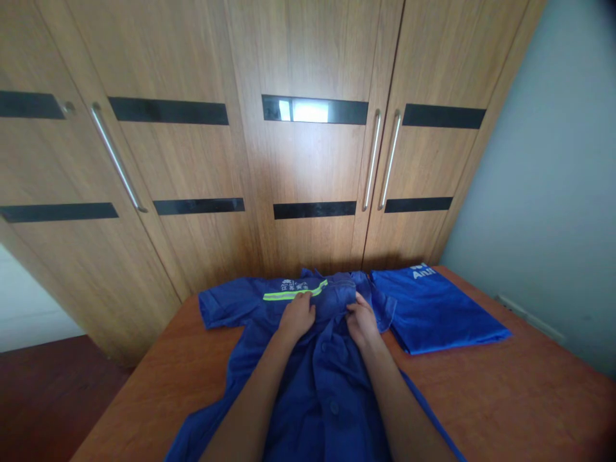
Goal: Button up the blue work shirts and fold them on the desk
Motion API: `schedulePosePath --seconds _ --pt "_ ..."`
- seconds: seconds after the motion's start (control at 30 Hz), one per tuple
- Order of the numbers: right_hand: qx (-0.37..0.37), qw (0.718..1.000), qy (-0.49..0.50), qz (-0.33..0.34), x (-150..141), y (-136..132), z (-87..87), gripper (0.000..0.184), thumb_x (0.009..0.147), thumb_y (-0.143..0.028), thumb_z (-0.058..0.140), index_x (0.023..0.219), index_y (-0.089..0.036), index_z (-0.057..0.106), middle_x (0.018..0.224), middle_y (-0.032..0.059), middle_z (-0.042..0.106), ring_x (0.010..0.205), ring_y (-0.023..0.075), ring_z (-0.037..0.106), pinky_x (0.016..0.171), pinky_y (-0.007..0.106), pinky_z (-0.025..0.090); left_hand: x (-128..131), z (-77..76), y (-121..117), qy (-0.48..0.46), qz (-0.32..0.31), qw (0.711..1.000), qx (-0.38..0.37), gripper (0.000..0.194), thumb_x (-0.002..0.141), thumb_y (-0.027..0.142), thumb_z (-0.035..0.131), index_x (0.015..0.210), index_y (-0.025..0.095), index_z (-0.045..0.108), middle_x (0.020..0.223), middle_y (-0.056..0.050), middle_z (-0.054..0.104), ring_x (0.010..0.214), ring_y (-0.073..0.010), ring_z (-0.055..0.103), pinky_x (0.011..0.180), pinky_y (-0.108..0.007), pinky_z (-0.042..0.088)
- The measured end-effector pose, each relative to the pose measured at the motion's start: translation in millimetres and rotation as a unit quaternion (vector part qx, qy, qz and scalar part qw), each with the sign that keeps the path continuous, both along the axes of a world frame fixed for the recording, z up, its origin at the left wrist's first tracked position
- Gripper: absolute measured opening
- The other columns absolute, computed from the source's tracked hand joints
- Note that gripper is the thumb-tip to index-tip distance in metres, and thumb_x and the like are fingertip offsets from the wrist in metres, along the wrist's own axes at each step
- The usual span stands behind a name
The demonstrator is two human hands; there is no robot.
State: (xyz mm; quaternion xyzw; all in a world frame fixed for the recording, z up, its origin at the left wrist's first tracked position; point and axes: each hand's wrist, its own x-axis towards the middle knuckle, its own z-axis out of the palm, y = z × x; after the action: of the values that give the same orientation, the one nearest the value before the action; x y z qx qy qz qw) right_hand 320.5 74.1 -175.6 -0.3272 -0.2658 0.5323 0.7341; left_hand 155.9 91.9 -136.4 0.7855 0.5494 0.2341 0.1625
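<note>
A dark blue short-sleeved work shirt [332,378] with buttons lies spread over the table, its lower part reaching the bottom of the view. Across its chest run a yellow-green reflective strip and white lettering. My left hand [297,316] is closed on the cloth just below the strip. Farther right, my right hand [362,319] pinches a folded edge of the same shirt, thumb and fingers together. The cloth between the hands is bunched and slightly raised. Some fingertips are hidden in the fabric.
A flat, folded bright blue item [437,314] with white letters lies on the reddish-brown table [534,398], right of the shirt. Wooden cabinet doors [308,160] with metal handles stand directly behind the table. A pale wall [543,212] borders the right side.
</note>
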Motion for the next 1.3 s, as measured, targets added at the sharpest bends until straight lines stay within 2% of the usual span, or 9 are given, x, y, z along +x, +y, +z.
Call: schedulePosePath --seconds 0.1,0.27,0.43,0.6,0.7,0.8,0.97,1.1,1.3 --pt "0.002 1.0 0.015 0.013 -1.0 -1.4 1.5 0.028 0.055 -0.014 0.059 0.08 -0.023 0.068 0.073 0.0001 0.071 0.072 0.0194 0.065 0.064 0.029 0.05 11.3 0.2 21.9 -0.024 0.009 0.999 -0.027 0.028 0.089 0.028 0.057 0.113 0.015 0.059 0.116 -0.01 0.061 0.107 -0.0242 0.058 0.094 -0.046 0.045" --pt "-0.001 1.0 0.005 0.008 -3.5 -3.1 4.9 0.025 0.064 -0.027 0.068 0.088 -0.022 0.067 0.074 0.0012 0.071 0.073 0.0201 0.066 0.06 0.028 0.05 31.2 -10.3 48.7 -0.104 0.014 0.99 -0.097 0.031 0.09 0.033 0.057 0.115 0.016 0.057 0.117 -0.008 0.06 0.1 -0.0209 0.061 0.084 -0.042 0.052" --pt "-0.007 0.999 -0.04 -0.003 -5.6 -5.9 12.0 0.037 0.07 -0.044 0.069 0.098 -0.021 0.066 0.068 0.001 0.069 0.061 0.018 0.064 0.05 0.026 0.047 43.0 -18.5 54.4 -0.203 0.051 0.963 -0.17 0.033 0.09 0.034 0.057 0.117 0.016 0.056 0.116 -0.008 0.06 0.097 -0.0206 0.061 0.082 -0.041 0.053" --pt "-0.013 0.995 -0.095 -0.024 -6.3 -9.0 18.6 0.045 0.071 -0.049 0.068 0.104 -0.019 0.067 0.059 -0.0014 0.064 0.044 0.0128 0.053 0.039 0.022 0.037 53.1 -14.6 49.3 -0.299 0.083 0.932 -0.186 0.032 0.09 0.033 0.057 0.117 0.016 0.056 0.116 -0.008 0.06 0.097 -0.0204 0.062 0.081 -0.041 0.053" --pt "-0.012 0.991 -0.123 -0.053 -4.9 -8.9 19.8 0.047 0.072 -0.05 0.067 0.106 -0.018 0.067 0.056 -0.0033 0.06 0.038 0.0088 0.042 0.036 0.021 0.028 46.6 -7.3 45.9 -0.358 0.107 0.914 -0.159 0.032 0.09 0.033 0.057 0.116 0.016 0.056 0.114 -0.008 0.061 0.094 -0.0196 0.062 0.079 -0.04 0.054" --pt "-0.008 0.984 -0.15 -0.099 -4.0 -7.6 22.2 0.05 0.074 -0.051 0.063 0.111 -0.017 0.066 0.058 -0.0038 0.059 0.039 0.0078 0.038 0.037 0.021 0.026 28.2 7.1 43.7 -0.408 0.13 0.897 -0.105 0.027 0.09 0.033 0.056 0.111 0.015 0.058 0.104 -0.006 0.063 0.084 -0.016 0.063 0.072 -0.034 0.055" --pt "0.015 0.961 -0.225 -0.16 -9.0 -7.4 35.0 0.046 0.077 -0.047 0.057 0.109 -0.015 0.068 0.072 0.0011 0.066 0.054 0.0118 0.05 0.05 0.023 0.04 9.4 39.2 32.6 -0.456 0.134 0.88 0.018 0.02 0.084 0.03 0.061 0.093 0.013 0.06 0.069 0.001 0.061 0.058 -0.0103 0.06 0.054 -0.022 0.049" --pt "0.026 0.935 -0.298 -0.189 -16.1 -10.3 42.4 0.041 0.075 -0.041 0.059 0.102 -0.013 0.071 0.076 0.0033 0.067 0.061 0.0145 0.052 0.06 0.027 0.045 24.4 52.5 13.0 -0.428 0.088 0.896 0.08 0.014 0.078 0.028 0.061 0.086 0.017 0.064 0.074 -0.001 0.065 0.061 -0.0123 0.063 0.056 -0.023 0.05" --pt "0.024 0.904 -0.368 -0.216 -18.0 -13.9 40.7 0.039 0.077 -0.038 0.055 0.102 -0.012 0.071 0.074 0.004 0.067 0.06 0.0149 0.052 0.063 0.029 0.046 39.5 47.8 -11.2 -0.335 0.038 0.933 0.125 0.007 0.076 0.018 0.062 0.08 0.02 0.068 0.08 -0.002 0.071 0.076 -0.016 0.065 0.075 -0.028 0.05"
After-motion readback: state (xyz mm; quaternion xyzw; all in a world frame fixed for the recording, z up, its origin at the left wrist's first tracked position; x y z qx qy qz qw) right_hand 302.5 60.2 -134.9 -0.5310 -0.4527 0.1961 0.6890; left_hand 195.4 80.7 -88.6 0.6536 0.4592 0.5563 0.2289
